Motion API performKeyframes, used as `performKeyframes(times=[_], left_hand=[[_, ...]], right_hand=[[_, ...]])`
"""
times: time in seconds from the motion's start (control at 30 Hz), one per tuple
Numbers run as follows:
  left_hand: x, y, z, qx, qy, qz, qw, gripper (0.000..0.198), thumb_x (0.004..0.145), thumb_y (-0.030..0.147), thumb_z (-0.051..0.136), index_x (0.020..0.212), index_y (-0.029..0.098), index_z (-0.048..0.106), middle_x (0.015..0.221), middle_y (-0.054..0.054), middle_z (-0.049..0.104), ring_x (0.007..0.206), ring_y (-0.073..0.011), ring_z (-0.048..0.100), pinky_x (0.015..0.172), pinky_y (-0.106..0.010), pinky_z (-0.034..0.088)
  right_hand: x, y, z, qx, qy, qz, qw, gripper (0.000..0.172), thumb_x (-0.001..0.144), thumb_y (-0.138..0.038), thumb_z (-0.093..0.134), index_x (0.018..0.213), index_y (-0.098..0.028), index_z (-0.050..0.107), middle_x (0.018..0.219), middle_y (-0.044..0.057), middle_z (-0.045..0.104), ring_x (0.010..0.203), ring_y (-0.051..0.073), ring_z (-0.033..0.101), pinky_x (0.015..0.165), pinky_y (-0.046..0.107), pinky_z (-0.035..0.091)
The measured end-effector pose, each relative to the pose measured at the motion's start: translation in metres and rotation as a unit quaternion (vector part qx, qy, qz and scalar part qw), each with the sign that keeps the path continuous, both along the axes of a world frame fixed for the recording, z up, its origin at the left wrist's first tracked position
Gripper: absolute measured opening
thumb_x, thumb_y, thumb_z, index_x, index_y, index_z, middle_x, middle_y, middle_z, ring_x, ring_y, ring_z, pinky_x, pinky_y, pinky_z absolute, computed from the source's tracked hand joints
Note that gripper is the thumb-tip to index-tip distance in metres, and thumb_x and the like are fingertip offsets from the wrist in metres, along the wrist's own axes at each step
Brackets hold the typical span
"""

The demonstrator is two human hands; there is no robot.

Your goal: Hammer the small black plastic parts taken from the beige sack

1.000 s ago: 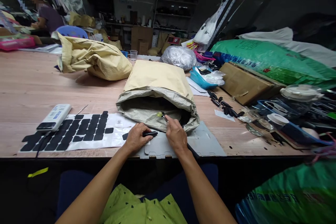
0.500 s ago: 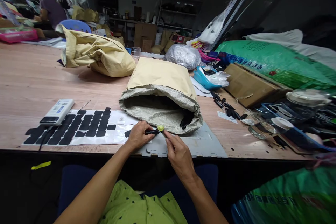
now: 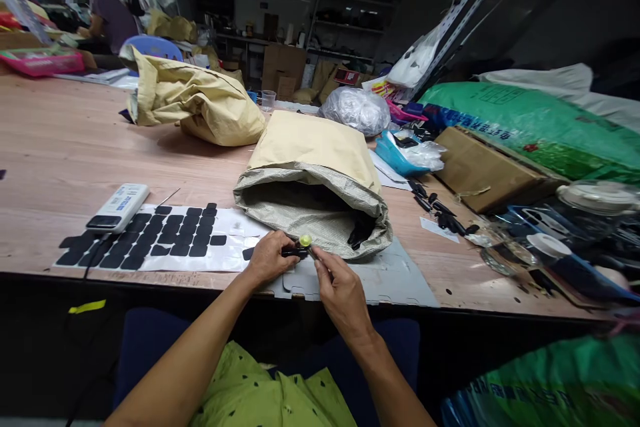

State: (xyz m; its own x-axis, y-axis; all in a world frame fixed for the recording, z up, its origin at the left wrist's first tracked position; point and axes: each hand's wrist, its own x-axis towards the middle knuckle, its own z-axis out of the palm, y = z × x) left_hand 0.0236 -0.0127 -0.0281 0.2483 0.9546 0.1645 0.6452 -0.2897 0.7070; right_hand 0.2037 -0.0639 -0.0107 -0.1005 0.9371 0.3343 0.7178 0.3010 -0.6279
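Note:
My left hand (image 3: 270,257) is closed on a small black part (image 3: 296,252) at the table's front edge. From the right, my right hand (image 3: 340,279) pinches a thin tool, its tip by a small yellow-green round piece (image 3: 305,240) at the black part. Whether that round piece belongs to the tool or the part is too small to tell. Just behind my hands lies a beige sack (image 3: 315,147), its grey-lined mouth facing me, with dark items inside. A grey board (image 3: 370,279) is under my hands.
To the left are a sheet of black stickers (image 3: 175,233) and a white device (image 3: 119,207). Another beige sack (image 3: 215,100) lies behind. Loose black parts (image 3: 443,213), a cardboard box (image 3: 490,167) and clear containers (image 3: 595,197) stand right. A person (image 3: 113,17) sits far left.
The whole view has shifted slightly, so most table objects appear a little further right. Both hands keep their hold, the black part now lying more level beside the yellow-green piece.

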Motion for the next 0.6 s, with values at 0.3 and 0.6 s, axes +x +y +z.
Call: performKeyframes(times=[0.3,0.6], left_hand=[[0.001,-0.002,0.002,0.004,0.018,0.010,1.000,0.014,0.073,0.022,0.073,0.087,0.019,0.072,0.084,-0.002,0.064,0.084,-0.0189,0.056,0.074,-0.030,0.043],[-0.002,-0.001,-0.001,0.024,0.025,-0.033,0.999,0.027,0.096,0.033,0.047,0.090,0.019,0.070,0.088,-0.004,0.063,0.086,-0.0196,0.054,0.081,-0.034,0.042]], right_hand=[[0.002,0.064,-0.005,0.002,-0.180,-0.150,0.972,0.034,0.091,-0.018,0.049,0.118,-0.025,0.069,0.099,0.005,0.066,0.089,0.018,0.059,0.072,0.026,0.040],[-0.006,0.061,-0.032,0.089,-0.283,-0.176,0.939,0.035,0.093,-0.016,0.046,0.123,-0.023,0.064,0.091,0.006,0.061,0.082,0.019,0.049,0.070,0.029,0.032]])
